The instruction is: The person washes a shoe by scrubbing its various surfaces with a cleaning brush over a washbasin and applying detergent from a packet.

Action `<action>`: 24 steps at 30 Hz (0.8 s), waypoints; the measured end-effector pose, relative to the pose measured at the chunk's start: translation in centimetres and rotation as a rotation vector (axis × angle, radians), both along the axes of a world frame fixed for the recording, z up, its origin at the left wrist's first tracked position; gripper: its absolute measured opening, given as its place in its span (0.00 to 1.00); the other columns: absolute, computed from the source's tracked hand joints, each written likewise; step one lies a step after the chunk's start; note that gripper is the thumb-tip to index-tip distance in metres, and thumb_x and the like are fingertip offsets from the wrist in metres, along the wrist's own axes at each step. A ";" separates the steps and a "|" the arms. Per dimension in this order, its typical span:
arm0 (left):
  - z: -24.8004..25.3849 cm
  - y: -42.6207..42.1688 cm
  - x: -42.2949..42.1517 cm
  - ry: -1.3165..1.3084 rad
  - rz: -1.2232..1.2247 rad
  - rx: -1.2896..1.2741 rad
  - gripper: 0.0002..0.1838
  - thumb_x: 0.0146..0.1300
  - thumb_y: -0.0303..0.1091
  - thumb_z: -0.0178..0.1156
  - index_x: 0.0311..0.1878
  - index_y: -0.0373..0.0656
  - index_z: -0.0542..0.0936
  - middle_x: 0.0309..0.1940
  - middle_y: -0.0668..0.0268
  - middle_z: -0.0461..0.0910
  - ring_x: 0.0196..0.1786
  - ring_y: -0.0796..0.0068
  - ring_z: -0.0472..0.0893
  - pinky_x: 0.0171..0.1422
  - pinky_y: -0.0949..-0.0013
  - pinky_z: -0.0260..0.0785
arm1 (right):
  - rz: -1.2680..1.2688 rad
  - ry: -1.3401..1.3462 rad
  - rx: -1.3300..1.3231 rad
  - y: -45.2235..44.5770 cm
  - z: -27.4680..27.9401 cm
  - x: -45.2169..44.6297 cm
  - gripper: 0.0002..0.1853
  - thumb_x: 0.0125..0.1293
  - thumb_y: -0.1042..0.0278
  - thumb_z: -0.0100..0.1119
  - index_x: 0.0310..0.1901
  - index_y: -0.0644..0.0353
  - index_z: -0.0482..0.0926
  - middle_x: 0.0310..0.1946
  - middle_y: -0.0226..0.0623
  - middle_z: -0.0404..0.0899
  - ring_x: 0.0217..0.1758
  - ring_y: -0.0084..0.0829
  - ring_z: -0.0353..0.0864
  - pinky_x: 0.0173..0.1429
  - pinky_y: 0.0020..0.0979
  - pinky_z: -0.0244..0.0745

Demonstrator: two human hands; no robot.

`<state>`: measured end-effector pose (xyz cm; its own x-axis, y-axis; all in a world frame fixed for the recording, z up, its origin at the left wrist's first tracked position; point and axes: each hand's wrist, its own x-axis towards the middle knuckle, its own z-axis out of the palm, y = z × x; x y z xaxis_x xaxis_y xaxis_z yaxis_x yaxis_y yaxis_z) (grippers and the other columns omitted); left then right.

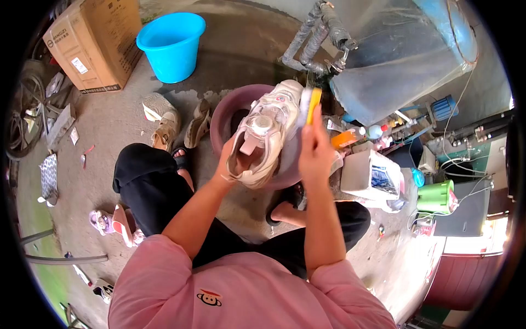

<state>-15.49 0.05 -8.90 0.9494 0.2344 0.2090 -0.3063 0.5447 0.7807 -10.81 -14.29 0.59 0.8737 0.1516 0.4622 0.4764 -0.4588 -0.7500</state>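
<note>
A cream sneaker (282, 112) with a dial on its tongue is tilted over a pink basin (222, 109), its toe pointing away from me. My left hand (227, 163) grips it near the heel, with some fingers hidden behind the shoe. My right hand (318, 151) is closed around a yellow brush (314, 105) with white bristles. The bristles are against or very close to the right side of the sneaker's toe. Most of the basin's inside is covered by the sneaker.
Left of the basin lie a tan shoe (166, 129) and another shoe (198, 123). A blue bucket (174, 57) and a cardboard box (101, 46) stand farther back. Taped pipes (318, 41) rise behind. On the right are an orange bottle (346, 138), a white box (359, 175) and a green bucket (434, 198).
</note>
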 end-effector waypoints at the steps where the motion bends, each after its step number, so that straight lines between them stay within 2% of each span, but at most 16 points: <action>1: 0.0 0.2 0.1 0.024 0.068 0.149 0.25 0.57 0.30 0.58 0.58 0.40 0.66 0.50 0.63 0.73 0.51 0.72 0.72 0.57 0.70 0.63 | 0.020 -0.020 -0.004 -0.1 -0.7 -1.0 0.20 0.63 0.71 0.49 0.58 0.61 0.67 0.47 0.52 0.75 0.42 0.30 0.79 0.44 0.26 0.71; 3: 0.3 0.1 -0.2 0.086 0.069 0.141 0.24 0.57 0.31 0.58 0.57 0.39 0.67 0.48 0.63 0.74 0.49 0.74 0.72 0.55 0.72 0.63 | 0.067 0.101 -0.044 -0.2 -1.4 -3.6 0.20 0.63 0.72 0.50 0.57 0.63 0.67 0.46 0.52 0.75 0.45 0.30 0.79 0.45 0.25 0.71; 4: 0.6 0.0 -0.5 0.118 0.061 0.143 0.23 0.58 0.33 0.58 0.57 0.39 0.67 0.47 0.64 0.75 0.49 0.75 0.72 0.54 0.72 0.63 | 0.083 0.083 -0.054 -0.3 -1.3 -3.6 0.20 0.63 0.72 0.50 0.57 0.63 0.68 0.45 0.51 0.76 0.43 0.29 0.79 0.44 0.25 0.71; 6: -1.1 -1.1 -0.5 0.072 0.021 -0.021 0.23 0.59 0.34 0.56 0.57 0.39 0.67 0.48 0.63 0.74 0.49 0.75 0.72 0.55 0.72 0.63 | 0.089 0.049 -0.061 -0.4 -0.7 -3.2 0.20 0.63 0.71 0.50 0.57 0.63 0.68 0.43 0.50 0.77 0.38 0.28 0.80 0.42 0.24 0.71; 7: -2.0 -1.3 0.0 0.100 -0.092 -0.174 0.23 0.60 0.34 0.55 0.58 0.39 0.66 0.49 0.63 0.72 0.50 0.74 0.72 0.56 0.70 0.63 | 0.038 0.028 -0.077 -0.7 -0.1 -1.9 0.20 0.63 0.70 0.50 0.57 0.62 0.68 0.39 0.48 0.78 0.30 0.24 0.75 0.38 0.24 0.70; 9: -3.9 -1.6 1.0 0.194 -0.286 -0.496 0.23 0.62 0.34 0.53 0.59 0.38 0.65 0.53 0.63 0.69 0.52 0.72 0.72 0.60 0.68 0.63 | -0.043 0.106 -0.003 -0.7 1.4 0.6 0.20 0.64 0.68 0.50 0.57 0.61 0.68 0.34 0.46 0.78 0.26 0.21 0.69 0.34 0.24 0.68; 11: 2.4 -1.6 -0.9 0.164 -0.191 -0.521 0.25 0.60 0.34 0.55 0.60 0.36 0.64 0.52 0.65 0.71 0.52 0.75 0.72 0.60 0.71 0.61 | 0.005 -0.017 0.065 -0.5 0.3 2.5 0.20 0.65 0.68 0.49 0.58 0.61 0.67 0.33 0.44 0.78 0.27 0.19 0.68 0.33 0.23 0.68; 12: 2.9 -1.2 -0.7 0.115 -0.097 -0.184 0.26 0.60 0.33 0.56 0.60 0.36 0.63 0.51 0.65 0.71 0.51 0.76 0.71 0.59 0.71 0.61 | 0.034 -0.080 0.096 -0.4 0.1 3.0 0.20 0.65 0.68 0.49 0.58 0.61 0.67 0.33 0.43 0.78 0.27 0.18 0.68 0.33 0.23 0.67; 14: 3.2 0.0 -0.2 0.017 0.106 0.482 0.28 0.58 0.33 0.58 0.60 0.35 0.63 0.51 0.65 0.72 0.51 0.77 0.71 0.58 0.73 0.61 | -0.007 0.031 0.073 -0.6 -0.2 1.6 0.20 0.65 0.69 0.48 0.59 0.61 0.66 0.36 0.41 0.78 0.30 0.18 0.68 0.36 0.22 0.67; 16: 2.9 0.4 -0.2 0.130 0.046 0.241 0.29 0.57 0.33 0.59 0.60 0.36 0.63 0.51 0.65 0.72 0.52 0.77 0.71 0.59 0.73 0.61 | 0.011 0.116 0.054 -0.5 -0.8 -1.2 0.20 0.66 0.70 0.47 0.60 0.60 0.65 0.40 0.39 0.78 0.31 0.18 0.68 0.39 0.20 0.67; 19: 1.7 0.3 0.3 0.142 -0.056 -0.159 0.27 0.55 0.30 0.60 0.58 0.37 0.66 0.49 0.65 0.73 0.50 0.76 0.72 0.56 0.73 0.63 | 0.082 0.084 -0.013 -0.1 -2.1 -4.7 0.21 0.65 0.70 0.48 0.60 0.61 0.65 0.44 0.43 0.78 0.36 0.18 0.72 0.40 0.23 0.69; 20: 1.6 -0.2 0.2 0.018 -0.153 -0.451 0.25 0.55 0.29 0.60 0.57 0.37 0.67 0.48 0.65 0.74 0.49 0.76 0.73 0.54 0.73 0.64 | 0.071 0.070 -0.025 -0.1 -1.8 -4.3 0.21 0.65 0.70 0.49 0.60 0.61 0.65 0.45 0.44 0.78 0.38 0.19 0.74 0.41 0.24 0.69; 22: 2.3 0.0 -0.2 0.015 -0.076 -0.122 0.23 0.55 0.28 0.59 0.56 0.37 0.69 0.46 0.65 0.75 0.47 0.76 0.73 0.52 0.73 0.65 | 0.028 0.019 -0.016 -0.4 -0.9 -2.2 0.21 0.65 0.68 0.49 0.60 0.60 0.65 0.42 0.49 0.78 0.34 0.22 0.74 0.40 0.26 0.70; 24: 2.0 -0.2 -0.2 0.078 -0.023 0.077 0.23 0.57 0.30 0.57 0.56 0.37 0.68 0.45 0.65 0.75 0.47 0.77 0.73 0.52 0.74 0.64 | -0.035 -0.010 -0.005 -0.6 0.2 0.2 0.21 0.66 0.65 0.48 0.60 0.57 0.66 0.40 0.50 0.78 0.30 0.21 0.72 0.38 0.25 0.70</action>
<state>-15.66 -0.14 -6.92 0.9683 0.1987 0.1511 -0.2315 0.4884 0.8413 -10.62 -14.89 0.83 0.8736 0.1238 0.4706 0.4679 -0.4793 -0.7425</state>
